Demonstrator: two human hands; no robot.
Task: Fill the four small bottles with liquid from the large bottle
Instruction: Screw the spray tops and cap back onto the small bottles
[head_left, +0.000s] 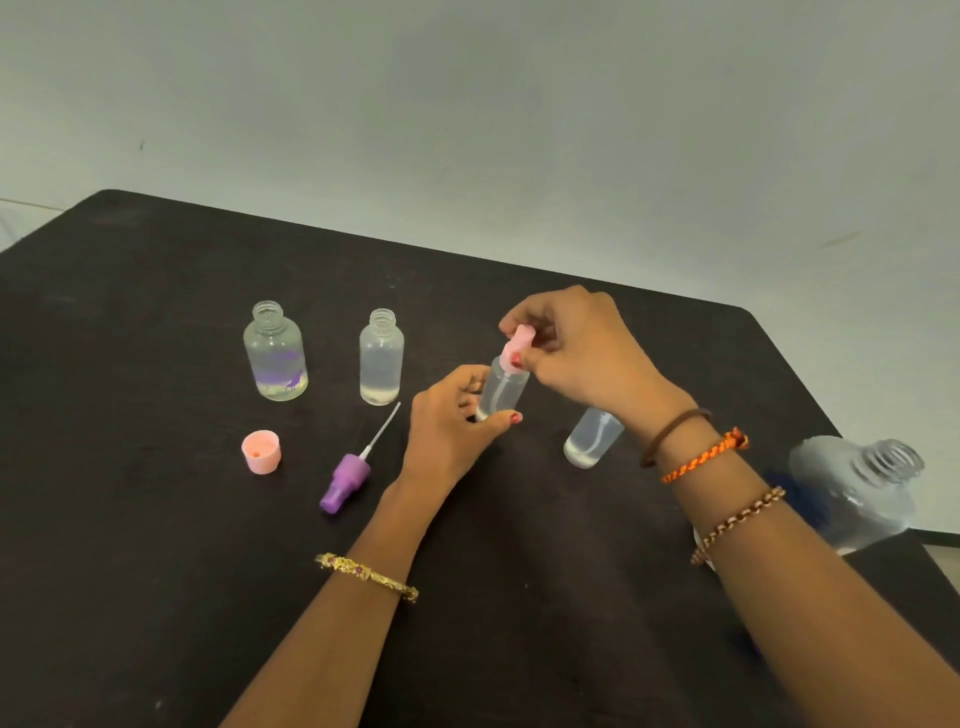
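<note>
Well, the black table (156, 519) stretches wide in front of the person, its far edge running on a slant against the pale wall and its right corner rounded; the near left part of the top is bare dark surface, while the large bottle (857, 493) stands close to the right edge, uncapped, clear, with what liquid it holds hard to judge.

Four small bottles stand on the top; the leftmost, a rounder one with purple print (275, 358), is uncapped with a shallow layer of liquid at its base; the frosted bottle (382, 358) just right of it is also uncapped, with a thin pool at the bottom; the third bottle (501, 389) stands near the middle, gripped low round its body by the left hand (452, 421); the fourth bottle (592, 439) stands partly behind the right wrist, a little liquid at its foot, its top hidden.

Two loose closures lie to the left; one pink cap (261, 451) rests mouth up, and one purple spray pump (348, 480) lies on its side with its tube pointing toward the frosted bottle.

The right hand (582, 348) pinches a pink spray top (517, 345) sitting on the third bottle's neck, its tube visible inside.
</note>
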